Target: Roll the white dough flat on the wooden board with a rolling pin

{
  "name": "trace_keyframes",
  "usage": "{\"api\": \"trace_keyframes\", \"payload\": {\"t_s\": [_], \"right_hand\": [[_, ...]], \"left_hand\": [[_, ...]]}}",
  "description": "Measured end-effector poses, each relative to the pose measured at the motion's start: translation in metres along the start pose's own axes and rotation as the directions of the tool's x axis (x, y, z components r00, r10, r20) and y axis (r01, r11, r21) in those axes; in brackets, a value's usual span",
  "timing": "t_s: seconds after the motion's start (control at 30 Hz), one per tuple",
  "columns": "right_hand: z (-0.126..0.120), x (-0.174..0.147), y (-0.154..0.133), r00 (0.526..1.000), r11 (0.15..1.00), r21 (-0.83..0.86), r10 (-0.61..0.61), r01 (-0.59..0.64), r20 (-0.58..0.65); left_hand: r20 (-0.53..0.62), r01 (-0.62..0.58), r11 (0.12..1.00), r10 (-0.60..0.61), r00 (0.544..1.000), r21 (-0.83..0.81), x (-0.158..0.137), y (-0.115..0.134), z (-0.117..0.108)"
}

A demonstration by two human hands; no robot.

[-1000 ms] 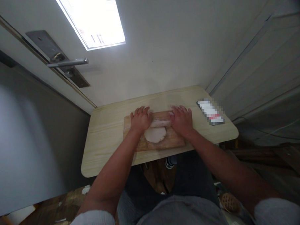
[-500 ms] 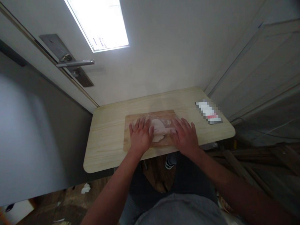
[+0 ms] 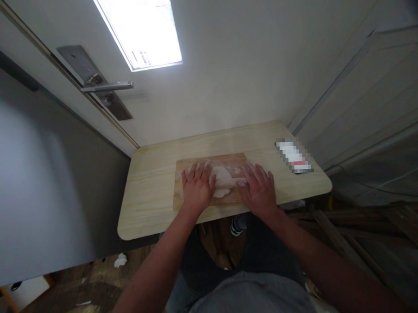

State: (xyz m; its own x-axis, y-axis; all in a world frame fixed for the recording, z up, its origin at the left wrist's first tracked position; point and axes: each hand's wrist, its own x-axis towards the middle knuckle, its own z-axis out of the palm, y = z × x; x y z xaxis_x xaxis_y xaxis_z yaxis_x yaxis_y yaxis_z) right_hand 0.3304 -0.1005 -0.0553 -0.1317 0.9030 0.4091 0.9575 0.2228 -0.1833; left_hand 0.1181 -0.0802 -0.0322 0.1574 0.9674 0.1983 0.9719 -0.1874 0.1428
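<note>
A flattened piece of pale dough [image 3: 222, 174] lies on a wooden board [image 3: 179, 194], which is dusted with flour. Across the dough runs a pale rolling pin [image 3: 233, 182], visible only between my hands. My left hand [image 3: 197, 184] is over its left end, the fingers reaching forward and the thumb pointing inward. At the other end, my right hand [image 3: 258, 186] holds the pin from above, its thumb toward the dough. Both palms hide the pin's ends.
The board rests on a small light-wood table [image 3: 144, 191] against a white door with a metal handle [image 3: 107, 87]. A blurred-out flat item [image 3: 294, 156] lies at the table's right. Wooden planks [image 3: 340, 234] stand low on the right. Crumpled paper [image 3: 120, 260] is on the floor.
The whole view has shifted slightly. Both hands keep nearly the same place over the board, and the dough looks much the same.
</note>
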Motion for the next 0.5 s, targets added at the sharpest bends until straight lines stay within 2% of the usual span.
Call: {"api": "trace_keyframes", "payload": {"t_s": [0.33,0.5], "right_hand": [[0.021,0.066,0.007,0.997,0.997,-0.051,0.064,-0.062,0.038],[0.02,0.072,0.006,0.997,0.997,-0.06,0.059,-0.056,0.055]], "left_hand": [[0.092,0.018,1.0,-0.017,0.996,-0.017,0.072,-0.015,0.014],[0.085,0.011,1.0,-0.009,0.996,-0.015,0.074,-0.015,0.015]]}}
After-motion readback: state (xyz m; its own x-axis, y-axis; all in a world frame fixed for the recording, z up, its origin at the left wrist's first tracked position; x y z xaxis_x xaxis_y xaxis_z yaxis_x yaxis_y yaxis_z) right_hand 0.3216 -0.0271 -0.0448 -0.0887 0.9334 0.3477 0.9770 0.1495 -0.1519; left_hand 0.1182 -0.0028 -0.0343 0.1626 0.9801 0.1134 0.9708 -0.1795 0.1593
